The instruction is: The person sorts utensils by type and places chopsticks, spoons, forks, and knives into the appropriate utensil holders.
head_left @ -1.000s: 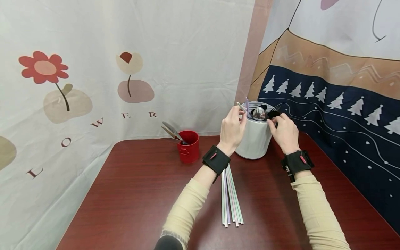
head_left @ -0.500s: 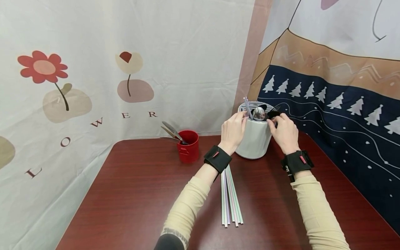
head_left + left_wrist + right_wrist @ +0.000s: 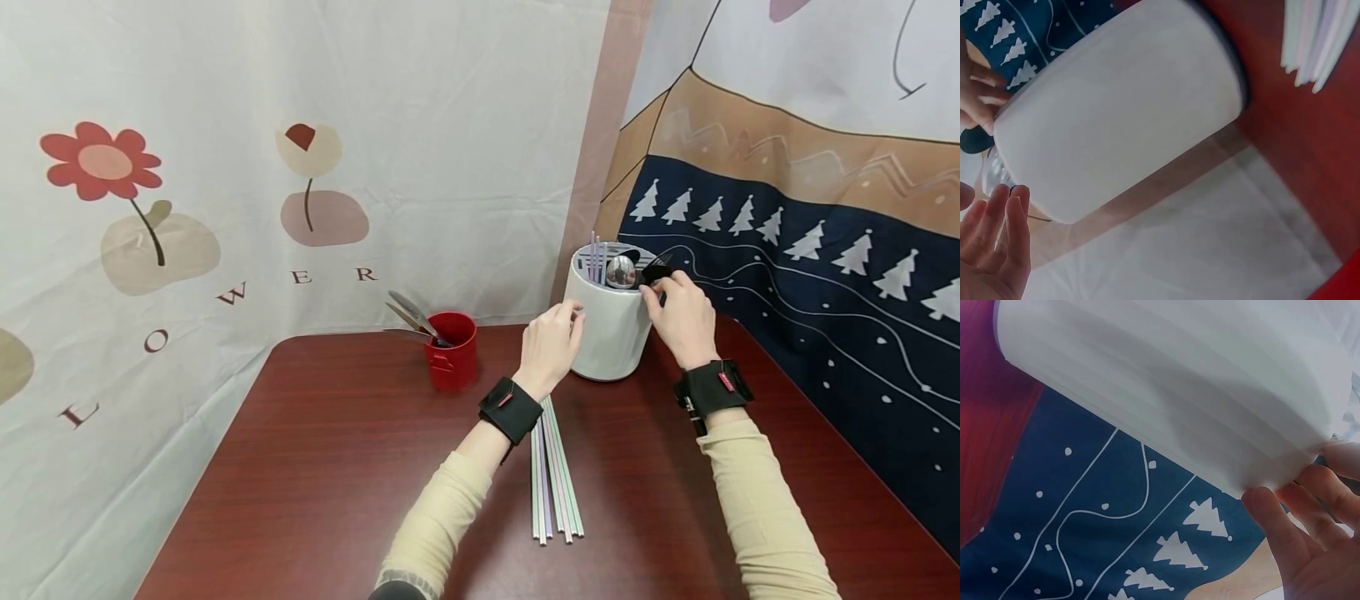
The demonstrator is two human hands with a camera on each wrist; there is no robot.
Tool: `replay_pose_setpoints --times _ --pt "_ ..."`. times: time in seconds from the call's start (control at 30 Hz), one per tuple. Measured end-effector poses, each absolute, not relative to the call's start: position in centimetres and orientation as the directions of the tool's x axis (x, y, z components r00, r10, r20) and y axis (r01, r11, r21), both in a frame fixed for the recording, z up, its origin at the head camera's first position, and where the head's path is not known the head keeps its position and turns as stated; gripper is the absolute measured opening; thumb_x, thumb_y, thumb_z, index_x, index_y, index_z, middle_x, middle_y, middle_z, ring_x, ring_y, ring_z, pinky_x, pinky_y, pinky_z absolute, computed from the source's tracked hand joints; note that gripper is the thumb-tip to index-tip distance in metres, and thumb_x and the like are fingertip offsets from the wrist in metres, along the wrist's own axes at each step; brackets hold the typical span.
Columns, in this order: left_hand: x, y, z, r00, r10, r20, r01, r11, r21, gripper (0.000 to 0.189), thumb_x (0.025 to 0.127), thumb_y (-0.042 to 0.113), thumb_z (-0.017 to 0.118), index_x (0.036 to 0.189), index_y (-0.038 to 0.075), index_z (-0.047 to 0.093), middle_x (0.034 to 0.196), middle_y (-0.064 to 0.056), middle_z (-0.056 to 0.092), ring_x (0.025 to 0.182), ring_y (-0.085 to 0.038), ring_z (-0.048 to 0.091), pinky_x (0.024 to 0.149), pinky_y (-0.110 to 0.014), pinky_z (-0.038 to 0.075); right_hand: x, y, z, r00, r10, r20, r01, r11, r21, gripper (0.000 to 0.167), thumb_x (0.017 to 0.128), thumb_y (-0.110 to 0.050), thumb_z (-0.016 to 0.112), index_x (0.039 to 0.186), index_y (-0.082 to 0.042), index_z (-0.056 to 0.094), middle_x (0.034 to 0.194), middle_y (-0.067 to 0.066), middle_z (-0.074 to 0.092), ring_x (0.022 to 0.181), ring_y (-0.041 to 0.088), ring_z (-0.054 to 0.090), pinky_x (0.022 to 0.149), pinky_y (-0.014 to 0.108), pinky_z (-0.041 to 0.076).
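A white utensil holder (image 3: pixel 609 337) with a slotted top stands at the back right of the table. Two lilac chopsticks (image 3: pixel 593 255) stand upright in its left side, beside a metal spoon (image 3: pixel 621 272) and a black-headed utensil (image 3: pixel 656 272). My right hand (image 3: pixel 684 321) grips the holder's right rim, its fingers against the wall in the right wrist view. Just left of the holder, my left hand (image 3: pixel 546 346) hangs with loosely bent fingers and nothing in them. Several pastel chopsticks (image 3: pixel 557 487) lie together on the table below my left wrist, their far ends hidden by it.
Left of the holder stands a red cup (image 3: pixel 452 358) with several knives (image 3: pixel 412 312) leaning leftward out of it. Patterned cloths (image 3: pixel 450 167) hang right behind the table (image 3: pixel 337 467) and along its right side.
My left hand has let go of a lilac chopstick, now standing in the holder beside another, and has drawn back down and left. The right hand stays at the rim.
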State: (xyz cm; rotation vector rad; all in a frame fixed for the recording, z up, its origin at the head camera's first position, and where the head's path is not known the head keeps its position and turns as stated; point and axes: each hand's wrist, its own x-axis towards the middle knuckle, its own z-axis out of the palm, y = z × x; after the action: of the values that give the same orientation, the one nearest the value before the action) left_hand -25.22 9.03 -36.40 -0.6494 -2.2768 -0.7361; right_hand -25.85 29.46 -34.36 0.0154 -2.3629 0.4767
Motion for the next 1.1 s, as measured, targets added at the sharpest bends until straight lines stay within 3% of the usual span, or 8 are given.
replay_pose_setpoints --times 0.5,0.73,1.1 --pt "-23.5 6.8 -41.6 -0.740 0.241 0.629 0.563 0.732 0.383 0.011 0.093 0.016 0.057 0.099 0.013 0.067 0.083 0.001 0.071 0.057 -0.013 0.060 0.047 -0.018 0.039 -25.8 29.4 -34.3 -0.742 0.118 0.660 -0.145 0.933 -0.330 0.030 0.093 -0.021 0.060 0.092 0.008 0.067 0.089 0.020 0.057 0.071 0.043 0.057 0.059 0.053 0.044" --pt "-22.7 5.7 -43.5 -0.864 0.237 0.444 0.436 0.793 0.425 0.010 0.088 0.011 0.059 0.095 0.011 0.067 0.082 -0.004 0.071 0.062 -0.023 0.063 0.047 -0.025 0.042 -25.7 29.3 -34.3 -0.745 0.119 0.657 -0.141 0.934 -0.329 0.030 0.093 -0.021 0.060 0.092 0.008 0.066 0.090 0.021 0.057 0.072 0.044 0.058 0.060 0.054 0.045" --pt "-22.0 4.2 -45.4 -0.961 0.216 0.171 0.271 0.852 0.447 0.007 0.080 0.009 0.064 0.084 0.005 0.061 0.078 -0.014 0.067 0.069 -0.031 0.066 0.052 -0.038 0.049 -25.6 29.3 -34.3 -0.737 0.119 0.665 -0.145 0.934 -0.327 0.029 0.093 -0.020 0.060 0.092 0.008 0.067 0.090 0.021 0.058 0.070 0.043 0.058 0.059 0.053 0.045"
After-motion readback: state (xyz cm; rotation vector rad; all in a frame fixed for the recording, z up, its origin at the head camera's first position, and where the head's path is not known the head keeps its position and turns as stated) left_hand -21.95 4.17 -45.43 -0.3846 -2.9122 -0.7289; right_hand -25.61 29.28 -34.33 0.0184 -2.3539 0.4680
